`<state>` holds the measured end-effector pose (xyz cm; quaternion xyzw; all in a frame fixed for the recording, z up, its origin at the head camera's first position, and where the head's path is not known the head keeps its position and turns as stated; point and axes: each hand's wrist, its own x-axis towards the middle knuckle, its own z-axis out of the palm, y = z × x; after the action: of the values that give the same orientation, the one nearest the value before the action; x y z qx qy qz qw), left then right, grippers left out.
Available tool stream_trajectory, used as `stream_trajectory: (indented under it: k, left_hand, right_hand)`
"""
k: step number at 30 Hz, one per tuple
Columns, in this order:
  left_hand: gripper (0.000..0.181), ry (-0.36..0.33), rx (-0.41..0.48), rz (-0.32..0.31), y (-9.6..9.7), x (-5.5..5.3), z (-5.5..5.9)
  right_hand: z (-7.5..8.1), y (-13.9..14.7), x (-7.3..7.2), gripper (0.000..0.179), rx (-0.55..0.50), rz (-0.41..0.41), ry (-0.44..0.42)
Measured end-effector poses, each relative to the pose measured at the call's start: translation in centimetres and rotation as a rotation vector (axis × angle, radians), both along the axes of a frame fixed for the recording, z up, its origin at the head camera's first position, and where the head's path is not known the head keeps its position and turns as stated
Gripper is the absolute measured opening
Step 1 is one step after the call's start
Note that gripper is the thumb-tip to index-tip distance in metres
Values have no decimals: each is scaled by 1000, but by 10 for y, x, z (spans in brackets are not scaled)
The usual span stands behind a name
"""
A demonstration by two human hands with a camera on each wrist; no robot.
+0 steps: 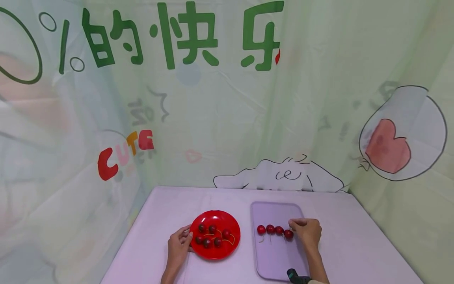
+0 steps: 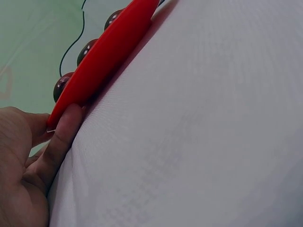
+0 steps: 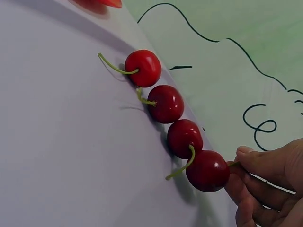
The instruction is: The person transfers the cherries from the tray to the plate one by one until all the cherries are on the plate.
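Cherries line a tray; right hand pinches the three-o'clock one's stem, left hand grips the plate's nine-o'clock rim.

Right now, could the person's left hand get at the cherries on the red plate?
Probably yes, once it lets go: the left hand has its grip on the edge of the red plate, but the cherries lie uncovered close by, with nothing visible blocking the way.
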<state>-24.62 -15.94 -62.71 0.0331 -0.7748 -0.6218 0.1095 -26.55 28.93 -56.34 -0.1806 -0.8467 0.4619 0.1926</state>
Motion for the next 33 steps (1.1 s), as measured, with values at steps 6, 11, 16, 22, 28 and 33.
stream_trajectory:
  k: [6, 11, 16, 22, 28, 33]
  left_hand:
    - [37, -4, 21, 3, 1, 4, 5]
    - [37, -33, 1, 10, 3, 2, 4]
    - [37, -31, 8, 2, 2, 2, 4]
    - [37, -18, 5, -10, 1, 2, 3]
    - [37, -10, 13, -13, -1, 1, 0]
    - [37, -6, 12, -16, -2, 0, -1]
  right_hand:
    - [11, -3, 10, 20, -19, -26, 11]
    - [17, -4, 18, 24, -50, -43, -2]
    - [20, -5, 20, 25, -87, -39, 1]
    - [21, -7, 22, 28, -122, -31, 6]
    - [25, -13, 23, 28, -154, -21, 23]
    - [26, -17, 23, 26, -165, -31, 24]
